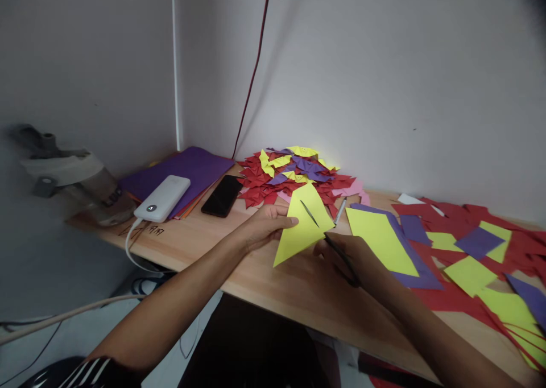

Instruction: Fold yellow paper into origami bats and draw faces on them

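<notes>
A yellow paper piece (301, 228) is held up over the wooden desk (200, 251). My left hand (268, 226) pinches its left edge, thumb on the front face. The black scissors (347, 265) are in my right hand (336, 254), fingers wrapped round the handles. One dark blade lies across the front of the yellow paper, and the scissors meet the paper at its right edge. The other blade is hard to make out. Behind the paper rises a pile of folded red, yellow and purple paper shapes (305, 166).
Left on the desk are a black phone (222, 195), a white power bank (162, 198) with a cable, purple sheets (200, 169) and a clear bottle (98, 189). A marker (340, 210), yellow sheet (384, 237) and red, purple and yellow scraps (471, 274) lie right.
</notes>
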A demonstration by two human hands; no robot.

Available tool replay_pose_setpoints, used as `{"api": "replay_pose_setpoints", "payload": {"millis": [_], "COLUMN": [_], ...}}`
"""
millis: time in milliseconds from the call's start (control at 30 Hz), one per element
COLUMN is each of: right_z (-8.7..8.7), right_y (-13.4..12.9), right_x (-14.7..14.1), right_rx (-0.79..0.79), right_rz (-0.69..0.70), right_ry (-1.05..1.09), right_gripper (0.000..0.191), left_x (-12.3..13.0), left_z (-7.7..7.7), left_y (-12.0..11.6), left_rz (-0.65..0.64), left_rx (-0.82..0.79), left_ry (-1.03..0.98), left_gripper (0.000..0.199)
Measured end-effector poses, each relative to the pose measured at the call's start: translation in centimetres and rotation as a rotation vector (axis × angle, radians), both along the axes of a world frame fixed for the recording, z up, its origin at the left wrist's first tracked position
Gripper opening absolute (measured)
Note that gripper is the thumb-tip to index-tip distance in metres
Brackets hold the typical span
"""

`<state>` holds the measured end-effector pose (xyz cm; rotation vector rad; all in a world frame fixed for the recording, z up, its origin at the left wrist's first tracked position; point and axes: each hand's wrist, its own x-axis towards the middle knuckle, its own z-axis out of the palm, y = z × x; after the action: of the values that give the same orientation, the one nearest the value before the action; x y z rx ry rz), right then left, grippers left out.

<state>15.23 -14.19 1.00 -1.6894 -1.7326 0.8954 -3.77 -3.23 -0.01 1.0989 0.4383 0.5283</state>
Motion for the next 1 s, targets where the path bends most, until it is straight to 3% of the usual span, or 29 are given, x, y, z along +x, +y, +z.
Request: {"api": "replay_pose_setpoints", "payload": {"millis": [333,600,1000], "right_z": [0.2,1.0,1.0], "right_y": [0.2,-0.2,-0.1], "right_x": [-0.6,-0.6,0.0], "right_rx": [-0.024,0.012,-0.019], "right_rz": [-0.060,0.081,0.113], "right_ry": [0.013,-0.003,0.000], "right_gripper": [0.039,0.032,0.033], "left_x": [0.3,0.4,0.1], "left_z": [-0.5,-0.1,0.1], "left_y": [0.2,0.1,0.1], "left_rz": [0.075,0.089,0.084], "left_rx": [0.014,-0.040,-0.059], "left_ry": [-0.020,-0.014,-0.013], "left_gripper": [0.041,0.037,0.035]}}
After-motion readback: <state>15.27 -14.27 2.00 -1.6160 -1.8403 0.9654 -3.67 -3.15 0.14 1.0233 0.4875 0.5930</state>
